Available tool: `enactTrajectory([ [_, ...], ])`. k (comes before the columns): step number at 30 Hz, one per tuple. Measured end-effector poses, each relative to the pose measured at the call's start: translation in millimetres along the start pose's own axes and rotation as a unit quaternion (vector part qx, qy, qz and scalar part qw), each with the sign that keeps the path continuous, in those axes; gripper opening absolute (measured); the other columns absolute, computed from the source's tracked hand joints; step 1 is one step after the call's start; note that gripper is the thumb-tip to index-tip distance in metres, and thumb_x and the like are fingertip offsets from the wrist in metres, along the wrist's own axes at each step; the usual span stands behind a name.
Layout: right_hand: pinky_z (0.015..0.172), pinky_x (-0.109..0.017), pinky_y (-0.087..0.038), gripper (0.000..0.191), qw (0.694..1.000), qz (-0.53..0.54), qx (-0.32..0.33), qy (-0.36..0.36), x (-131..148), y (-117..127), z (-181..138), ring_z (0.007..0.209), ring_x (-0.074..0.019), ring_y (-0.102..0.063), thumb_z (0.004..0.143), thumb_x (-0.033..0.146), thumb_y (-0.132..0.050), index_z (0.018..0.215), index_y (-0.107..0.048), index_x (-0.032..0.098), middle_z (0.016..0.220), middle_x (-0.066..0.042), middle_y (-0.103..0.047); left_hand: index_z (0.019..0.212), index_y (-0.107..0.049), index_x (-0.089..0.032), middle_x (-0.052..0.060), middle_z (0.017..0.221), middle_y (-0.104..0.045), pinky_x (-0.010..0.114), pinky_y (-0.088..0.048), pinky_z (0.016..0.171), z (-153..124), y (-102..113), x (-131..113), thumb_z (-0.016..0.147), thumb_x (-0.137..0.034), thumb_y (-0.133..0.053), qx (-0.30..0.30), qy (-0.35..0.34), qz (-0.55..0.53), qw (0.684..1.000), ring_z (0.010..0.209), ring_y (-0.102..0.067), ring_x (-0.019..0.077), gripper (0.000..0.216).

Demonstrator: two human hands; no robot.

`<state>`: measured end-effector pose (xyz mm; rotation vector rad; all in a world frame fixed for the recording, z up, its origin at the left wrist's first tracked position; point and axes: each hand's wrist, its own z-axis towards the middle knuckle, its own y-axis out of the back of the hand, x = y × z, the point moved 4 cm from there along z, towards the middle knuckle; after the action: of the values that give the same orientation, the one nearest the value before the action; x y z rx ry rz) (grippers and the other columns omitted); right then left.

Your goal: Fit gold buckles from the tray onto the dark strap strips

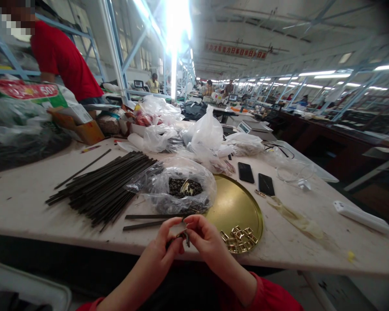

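My left hand [168, 242] and my right hand [202, 235] meet at the table's front edge, fingers pinched close together. A short length of dark strip [180, 235] shows between the fingers of my left hand. The right fingertips close on a small piece at the same spot, too small to make out. Just beyond lie two loose dark strips [142, 224]. A clear plastic bag [158, 185] stands open behind them, full of small dark pieces [176, 188]. Right of my hands, gold rectangular buckles [241, 239] lie on a round gold tray [236, 201].
A fanned pile of dark strips [100, 185] covers the table's left. Two black phones [245, 172] lie beyond the tray, with a white power strip [363, 216] at far right. Plastic bags [207, 129] crowd the back. A person in red [65, 60] stands at left.
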<state>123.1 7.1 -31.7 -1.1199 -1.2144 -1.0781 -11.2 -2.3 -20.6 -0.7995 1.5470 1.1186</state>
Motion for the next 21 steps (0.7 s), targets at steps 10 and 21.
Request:
enactTrajectory([
  [10,0.055,-0.024,-0.042,0.033,0.971,0.147,0.087,-0.167,-25,-8,24,0.052,-0.0089,-0.053,0.069,0.038,-0.066,0.090,-0.052,0.016,0.064,0.003,-0.056,0.078,-0.056,-0.017,-0.004,0.062,-0.052,0.019,-0.034,0.049,24,6,15,0.078,-0.038,-0.050,0.100,0.043,-0.119,0.987,0.051,-0.041,0.0084,0.022],
  [21,0.079,-0.035,-0.041,0.011,0.875,-0.483,-0.036,-0.011,-24,47,173,0.089,-0.0255,-0.058,0.075,0.011,-0.051,0.081,-0.061,0.012,0.090,-0.015,-0.064,0.069,-0.049,-0.018,-0.010,0.044,-0.039,0.020,-0.028,0.047,62,31,33,0.072,-0.050,-0.053,0.013,0.108,-0.099,0.989,0.044,-0.032,0.0084,0.032],
])
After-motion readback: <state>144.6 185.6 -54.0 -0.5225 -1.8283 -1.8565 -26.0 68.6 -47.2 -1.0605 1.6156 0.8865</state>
